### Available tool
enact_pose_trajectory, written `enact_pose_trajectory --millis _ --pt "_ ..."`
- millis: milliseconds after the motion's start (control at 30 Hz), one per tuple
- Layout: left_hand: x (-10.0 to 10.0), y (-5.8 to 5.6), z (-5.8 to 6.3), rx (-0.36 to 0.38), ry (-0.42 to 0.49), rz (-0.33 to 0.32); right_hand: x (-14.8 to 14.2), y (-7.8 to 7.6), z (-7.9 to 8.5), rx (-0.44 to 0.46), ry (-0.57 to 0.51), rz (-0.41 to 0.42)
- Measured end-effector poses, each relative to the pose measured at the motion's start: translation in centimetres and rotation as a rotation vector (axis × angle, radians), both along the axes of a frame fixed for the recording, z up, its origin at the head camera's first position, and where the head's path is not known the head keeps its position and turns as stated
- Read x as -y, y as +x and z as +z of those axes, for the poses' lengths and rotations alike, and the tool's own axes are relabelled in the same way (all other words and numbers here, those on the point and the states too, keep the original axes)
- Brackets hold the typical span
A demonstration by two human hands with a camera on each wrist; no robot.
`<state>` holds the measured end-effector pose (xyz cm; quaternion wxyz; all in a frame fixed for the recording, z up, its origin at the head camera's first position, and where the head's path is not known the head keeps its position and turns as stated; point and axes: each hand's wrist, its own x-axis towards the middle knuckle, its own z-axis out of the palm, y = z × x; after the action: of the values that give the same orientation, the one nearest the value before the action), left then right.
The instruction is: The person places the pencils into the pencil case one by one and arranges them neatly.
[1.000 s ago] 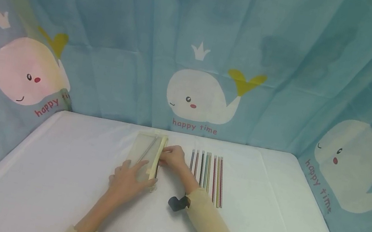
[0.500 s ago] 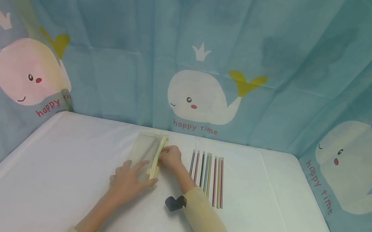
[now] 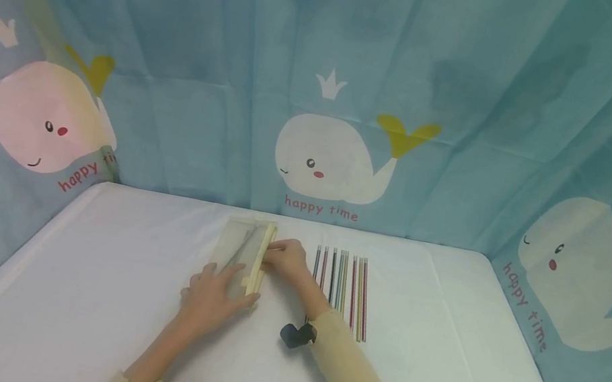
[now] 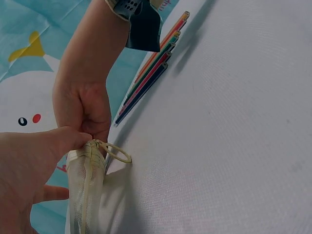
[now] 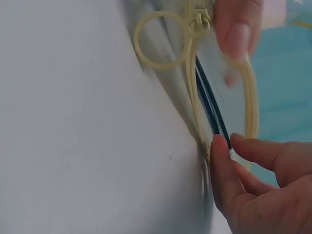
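A pale yellow mesh zip pouch (image 3: 237,233) lies at the back middle of the table, its zip edge towards the right. My left hand (image 3: 212,297) holds it by the near end, fingers spread over the mesh and thumb at the zip edge. In the right wrist view the zip is parted, and a ring pull (image 5: 161,67) hangs from the slider. There my right hand (image 5: 263,170) pinches a slim dark pencil (image 5: 208,105) between thumb and fingers inside the opening; a second dark one seems to lie against it. Another pencil shows through the mesh.
Several coloured pencils (image 3: 364,297) lie in a loose row right of the pouch, partly behind the right forearm. White cloth (image 3: 451,380) covers the table, and a blue whale-print curtain (image 3: 200,131) stands behind it. Dark camera mounts (image 3: 297,336) sit on both wrists.
The right hand shifts a little left, then back right, along the pouch's opening. What shows through the mesh looks darker and slightly shifted. The left hand stays in place.
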<state>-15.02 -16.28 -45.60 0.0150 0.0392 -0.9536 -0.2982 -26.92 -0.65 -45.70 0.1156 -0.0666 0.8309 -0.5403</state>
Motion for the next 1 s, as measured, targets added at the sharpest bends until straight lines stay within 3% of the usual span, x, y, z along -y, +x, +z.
enact_pose_trajectory --millis 400,1000 --pt "0.0 -0.1 -0.1 -0.007 -0.027 0.005 -3.2 1.0 0.4 0.059 -0.092 -0.023" --pt "-0.2 0.1 0.1 0.008 -0.011 0.003 -6.8 2.2 0.2 -0.013 -0.104 -0.097"
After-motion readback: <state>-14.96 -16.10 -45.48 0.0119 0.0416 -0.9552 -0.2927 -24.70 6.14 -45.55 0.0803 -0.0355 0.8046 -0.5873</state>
